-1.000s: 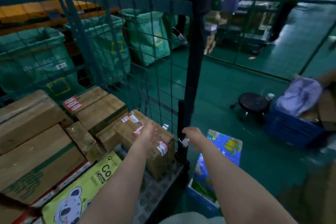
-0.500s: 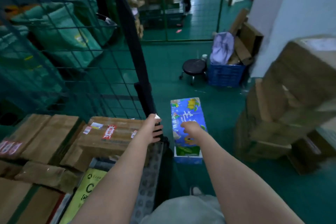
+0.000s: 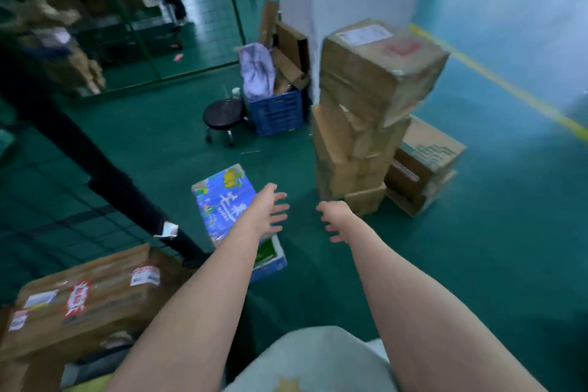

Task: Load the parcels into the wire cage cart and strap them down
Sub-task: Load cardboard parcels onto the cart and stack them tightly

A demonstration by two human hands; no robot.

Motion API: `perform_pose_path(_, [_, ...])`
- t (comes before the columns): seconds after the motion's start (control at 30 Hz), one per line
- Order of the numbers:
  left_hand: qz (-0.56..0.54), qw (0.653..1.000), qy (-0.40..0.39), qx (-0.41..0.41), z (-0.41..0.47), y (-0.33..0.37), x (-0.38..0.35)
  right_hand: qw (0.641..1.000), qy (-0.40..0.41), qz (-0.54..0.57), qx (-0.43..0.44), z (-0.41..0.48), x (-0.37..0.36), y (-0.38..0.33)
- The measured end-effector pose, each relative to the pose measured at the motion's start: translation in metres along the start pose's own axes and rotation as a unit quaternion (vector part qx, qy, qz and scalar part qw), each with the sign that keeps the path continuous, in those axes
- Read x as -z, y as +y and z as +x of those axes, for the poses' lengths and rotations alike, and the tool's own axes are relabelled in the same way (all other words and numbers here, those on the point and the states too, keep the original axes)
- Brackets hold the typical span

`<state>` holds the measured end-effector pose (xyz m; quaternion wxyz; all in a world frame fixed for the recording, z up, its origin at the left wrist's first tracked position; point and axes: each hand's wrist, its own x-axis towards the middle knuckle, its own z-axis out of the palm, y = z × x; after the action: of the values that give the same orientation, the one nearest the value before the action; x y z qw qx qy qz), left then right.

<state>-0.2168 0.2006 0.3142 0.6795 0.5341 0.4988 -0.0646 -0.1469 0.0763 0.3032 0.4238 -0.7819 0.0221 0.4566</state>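
Parcels (image 3: 86,299) aboard, entry one. CHECKER: what shows in the cart (image 3: 105,181)?

LOADER: One, brown and stickered, at 8 o'clock, inside the corner upright; rest of the load out of frame.

CHECKER: On the floor (image 3: 477,248)?

LOADER: One blue box (image 3: 222,197) at 12, lying just beside the cart; one stack (image 3: 366,124) of brown cartons at 1 o'clock, with lower cartons behind it at 2; none of these loaded.

CHECKER: Hands?

LOADER: Both bare and carrying nothing; left hand (image 3: 267,213) fingers spread, over the right edge of the blue box; contact cannot be told; right hand (image 3: 337,219) fingers loosely splayed, over bare floor just right of the box, apart from it.

CHECKER: Strap?

LOADER: None in view; strapping judged not begun.

CHECKER: Standing of the job?

LOADER: Loading part done, by my reckoning; blue box likely next, both hands being placed for it; stack to follow; strap last.
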Motion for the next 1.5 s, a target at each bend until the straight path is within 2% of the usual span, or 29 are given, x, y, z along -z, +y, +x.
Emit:
perform_pose_path(0.1, [0.013,1.000,-0.010,0.001,0.012,0.018,-0.045,1.000,0.022,0.010,-0.002,0.007,0.050,0.001])
perform_pose_path(0.27, [0.046,0.996,-0.073,0.000,0.023,0.041,-0.165,0.995,0.094,0.023,-0.025,0.026,0.167,0.014])
perform_pose_path(0.53, [0.066,0.988,-0.135,0.016,0.035,0.065,-0.320,0.988,0.143,0.013,-0.049,0.044,0.309,0.043])
perform_pose_path(0.7, [0.099,0.985,-0.140,0.029,0.054,0.076,-0.367,0.986,0.139,0.047,-0.079,0.066,0.352,0.055])
perform_pose_path(0.83, [0.117,0.982,-0.134,0.056,0.081,0.085,-0.399,0.988,0.117,0.029,-0.098,0.091,0.372,0.055])
perform_pose_path(1.2, [0.166,0.975,-0.115,0.088,0.168,0.167,-0.490,0.989,0.125,0.009,-0.079,0.196,0.482,-0.010])
perform_pose_path(1.5, [0.174,0.977,-0.045,0.118,0.229,0.195,-0.533,0.994,0.058,-0.011,-0.091,0.280,0.536,-0.021])
